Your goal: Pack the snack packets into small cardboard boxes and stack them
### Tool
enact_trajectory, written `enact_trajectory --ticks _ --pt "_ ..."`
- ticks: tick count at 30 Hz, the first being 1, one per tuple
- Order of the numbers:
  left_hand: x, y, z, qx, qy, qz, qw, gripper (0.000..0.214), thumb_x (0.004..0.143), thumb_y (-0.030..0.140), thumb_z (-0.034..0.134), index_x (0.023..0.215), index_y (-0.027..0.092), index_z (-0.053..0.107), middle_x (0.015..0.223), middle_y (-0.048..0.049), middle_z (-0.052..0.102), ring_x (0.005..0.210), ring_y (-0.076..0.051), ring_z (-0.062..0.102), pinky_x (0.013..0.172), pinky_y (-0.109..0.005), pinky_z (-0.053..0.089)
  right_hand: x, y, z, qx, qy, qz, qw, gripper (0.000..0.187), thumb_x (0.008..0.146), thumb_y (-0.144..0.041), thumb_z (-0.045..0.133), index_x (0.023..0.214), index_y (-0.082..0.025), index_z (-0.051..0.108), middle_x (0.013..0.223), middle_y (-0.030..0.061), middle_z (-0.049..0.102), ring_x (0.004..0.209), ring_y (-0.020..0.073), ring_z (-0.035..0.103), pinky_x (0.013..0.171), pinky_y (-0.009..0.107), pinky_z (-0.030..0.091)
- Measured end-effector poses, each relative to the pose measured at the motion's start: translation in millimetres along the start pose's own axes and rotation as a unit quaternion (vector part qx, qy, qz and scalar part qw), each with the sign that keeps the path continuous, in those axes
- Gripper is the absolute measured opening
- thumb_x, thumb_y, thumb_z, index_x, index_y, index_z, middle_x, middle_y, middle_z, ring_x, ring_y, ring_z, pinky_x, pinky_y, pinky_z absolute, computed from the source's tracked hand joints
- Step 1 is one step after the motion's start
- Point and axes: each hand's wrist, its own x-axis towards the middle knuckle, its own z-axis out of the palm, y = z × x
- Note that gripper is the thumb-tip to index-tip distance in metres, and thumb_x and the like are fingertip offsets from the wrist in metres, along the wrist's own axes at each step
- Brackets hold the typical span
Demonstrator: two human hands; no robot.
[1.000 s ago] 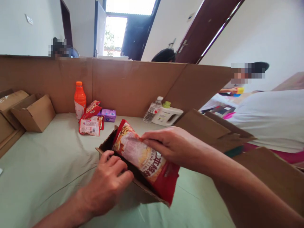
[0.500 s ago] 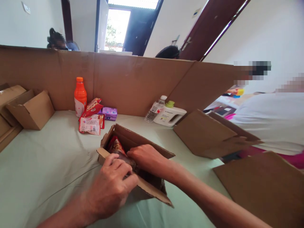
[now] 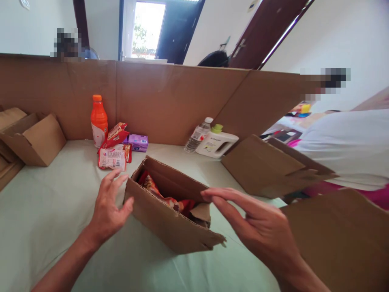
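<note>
An open cardboard box (image 3: 164, 219) stands at an angle on the pale green cloth (image 3: 75, 211). Down inside it lies a red snack packet (image 3: 152, 186), its lower part hidden by the near wall. My left hand (image 3: 109, 207) is just off the box's left end, fingers apart and holding nothing. At the opposite end, my right hand (image 3: 258, 219) has its fingers stretched out beside the upper right corner, the tips at or close to the far wall's edge. Whether they touch the cardboard I cannot tell.
Behind the box are an orange bottle (image 3: 99, 121), snack packets (image 3: 112, 158), a purple pack (image 3: 138, 142), a clear bottle (image 3: 197, 136) and a white jug (image 3: 217, 144). More cardboard boxes (image 3: 45, 138) flank both sides. A cardboard wall (image 3: 167, 105) runs along the back; a person (image 3: 346, 142) is at right.
My right hand has come out of the box to its right end. My left hand has left the near rim and moved left. The near flap now stands up, and the packet shows more.
</note>
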Motion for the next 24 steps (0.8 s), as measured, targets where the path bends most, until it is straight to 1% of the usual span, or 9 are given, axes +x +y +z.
enact_trajectory --ticks 2,4,8,10,12,14,17,21,24 --pt "3 -14 4.6 -0.052 -0.012 -0.052 0.997 0.050 0.089 0.025 0.065 0.137 0.027 0.050 0.142 -0.0121 0.051 0.134 -0.029 0.051 0.110 -0.051 0.045 -15 3 -7 0.039 0.019 0.027 0.999 0.019 0.100 -0.031 0.055 0.107 -0.029 0.073 0.105 0.0002 0.078 0.098 0.0187 0.073 0.088 0.027 0.056" --pt "7 -23 10.5 -0.099 -0.021 -0.079 0.992 0.049 0.088 0.030 0.067 0.134 0.027 0.053 0.142 -0.0119 0.053 0.134 -0.030 0.051 0.111 -0.051 0.044 -29 6 -10 0.084 0.018 0.023 0.996 0.028 0.103 -0.040 0.048 0.114 -0.029 0.072 0.117 0.0022 0.075 0.113 0.0215 0.069 0.095 0.030 0.053" --pt "14 -22 21.1 -0.162 -0.047 -0.102 0.980 0.045 0.086 0.034 0.069 0.128 0.024 0.059 0.134 -0.0107 0.062 0.128 -0.028 0.056 0.112 -0.047 0.043 -45 8 -4 0.131 -0.020 -0.002 0.991 0.048 0.102 -0.057 0.039 0.128 -0.027 0.066 0.131 0.0074 0.068 0.124 0.0270 0.062 0.099 0.036 0.053" --pt "17 -16 24.0 -0.178 -0.067 -0.117 0.975 0.042 0.085 0.033 0.069 0.124 0.023 0.061 0.127 -0.0098 0.066 0.122 -0.027 0.060 0.108 -0.044 0.046 -48 9 4 0.108 -0.035 -0.005 0.993 0.044 0.101 -0.054 0.046 0.129 -0.027 0.064 0.132 0.0087 0.067 0.122 0.0278 0.063 0.097 0.038 0.055" --pt "18 -10 24.6 -0.177 -0.076 -0.129 0.973 0.035 0.084 0.033 0.067 0.117 0.021 0.063 0.119 -0.0089 0.069 0.114 -0.025 0.064 0.102 -0.042 0.049 -51 10 14 0.063 -0.032 0.010 0.997 0.033 0.099 -0.043 0.056 0.126 -0.027 0.065 0.128 0.0092 0.069 0.117 0.0272 0.065 0.095 0.040 0.057" --pt "19 -4 23.3 -0.160 -0.072 -0.136 0.975 0.027 0.085 0.032 0.065 0.108 0.019 0.065 0.108 -0.0072 0.070 0.103 -0.023 0.066 0.094 -0.039 0.052 -52 13 23 0.025 -0.006 0.030 0.999 0.027 0.097 -0.033 0.060 0.123 -0.027 0.065 0.125 0.0100 0.069 0.115 0.0269 0.066 0.095 0.042 0.057" --pt "17 2 21.2 -0.136 -0.070 -0.138 0.979 0.017 0.088 0.031 0.060 0.097 0.019 0.067 0.097 -0.0050 0.071 0.093 -0.020 0.066 0.088 -0.036 0.054 -53 17 32 0.000 0.057 0.046 0.997 0.033 0.096 -0.030 0.061 0.128 -0.026 0.060 0.135 0.0129 0.062 0.125 0.0305 0.059 0.104 0.051 0.050" --pt "13 2 26.4 -0.126 -0.031 -0.160 0.978 0.028 0.087 0.030 0.064 0.112 0.019 0.066 0.099 -0.0051 0.072 0.094 -0.019 0.068 0.088 -0.035 0.055 -47 22 35 -0.036 0.128 0.066 0.989 0.048 0.093 -0.036 0.065 0.138 -0.026 0.052 0.152 0.0157 0.045 0.139 0.0368 0.044 0.112 0.062 0.036" --pt "12 -1 34.6 -0.120 -0.008 -0.172 0.978 0.039 0.085 0.030 0.065 0.123 0.020 0.062 0.100 -0.0051 0.070 0.093 -0.019 0.067 0.090 -0.036 0.055 -41 30 37 -0.036 0.141 0.085 0.986 0.061 0.091 -0.043 0.066 0.145 -0.024 0.045 0.154 0.0175 0.043 0.140 0.0383 0.042 0.111 0.063 0.036"
